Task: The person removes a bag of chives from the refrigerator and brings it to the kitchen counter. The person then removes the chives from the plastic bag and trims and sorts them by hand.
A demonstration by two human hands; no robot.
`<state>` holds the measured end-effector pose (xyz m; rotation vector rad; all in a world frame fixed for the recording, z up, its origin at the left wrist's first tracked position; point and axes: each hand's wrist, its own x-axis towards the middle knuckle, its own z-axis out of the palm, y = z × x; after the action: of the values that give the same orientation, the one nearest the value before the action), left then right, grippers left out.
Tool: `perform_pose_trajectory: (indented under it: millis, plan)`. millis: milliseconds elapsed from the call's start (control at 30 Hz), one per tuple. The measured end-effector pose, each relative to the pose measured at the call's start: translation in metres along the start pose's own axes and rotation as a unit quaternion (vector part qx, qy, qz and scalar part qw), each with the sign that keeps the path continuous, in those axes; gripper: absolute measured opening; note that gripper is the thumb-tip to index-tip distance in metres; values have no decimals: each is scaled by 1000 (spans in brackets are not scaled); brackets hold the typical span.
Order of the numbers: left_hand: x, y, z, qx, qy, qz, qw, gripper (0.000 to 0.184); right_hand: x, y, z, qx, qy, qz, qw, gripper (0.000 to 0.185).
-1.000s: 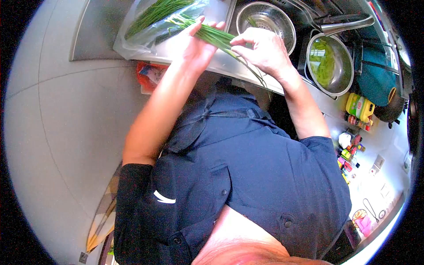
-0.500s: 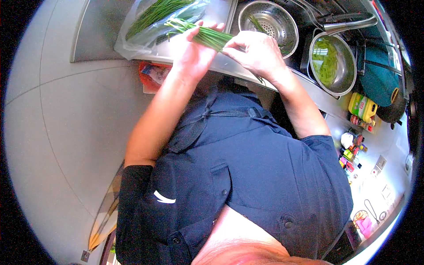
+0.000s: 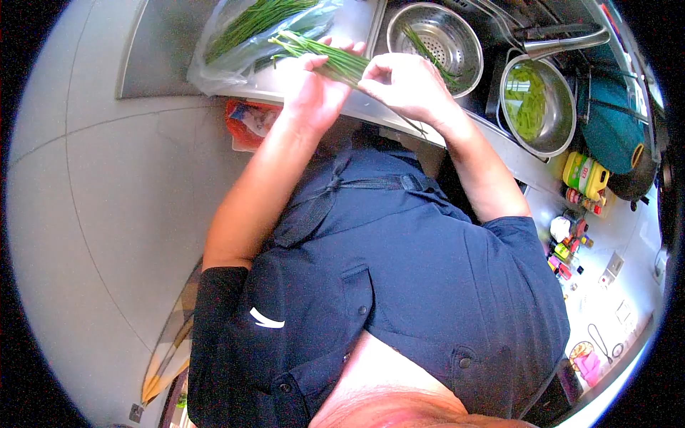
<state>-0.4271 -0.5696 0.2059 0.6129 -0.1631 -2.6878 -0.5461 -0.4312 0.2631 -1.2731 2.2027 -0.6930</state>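
Note:
A bunch of thin green chives (image 3: 346,64) lies across my left hand (image 3: 312,93), palm up, with the thumb folded over the stems. My right hand (image 3: 410,85) pinches the bunch toward its right end between thumb and fingers. A few long stems hang below that hand, over the counter edge. Just beyond my right hand stands a perforated steel colander (image 3: 437,50) with some green stems in it. More chives (image 3: 260,25) lie in an open clear plastic bag (image 3: 207,75) beyond my left hand.
A steel pot (image 3: 564,135) holding cut green pieces in liquid stands right of the colander. Above it reaches a metal faucet (image 3: 567,46). Farther right are a yellow bottle (image 3: 585,175) and several small containers. A red package (image 3: 246,125) sits below the counter edge (image 3: 371,114).
My right hand has shifted slightly, and the loose stems under it now reach farther out. Both hands stay on the chives. The view has moved a little.

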Motion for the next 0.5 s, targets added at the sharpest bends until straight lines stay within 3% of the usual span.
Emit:
perform_pose_trajectory:
  millis: [167,333,500]
  plan:
    - [-1,-2,-2,8,-4,-6,1000,46,1,-8,-1,-4,12,30,999,30]
    - [-4,-4,-2,-2,-24,-12,1000,50,7,-5,13,-5,100,-52,994,26]
    - [-2,-6,-5,26,-35,-6,999,50,9,-9,16,-11,111,-64,992,22]
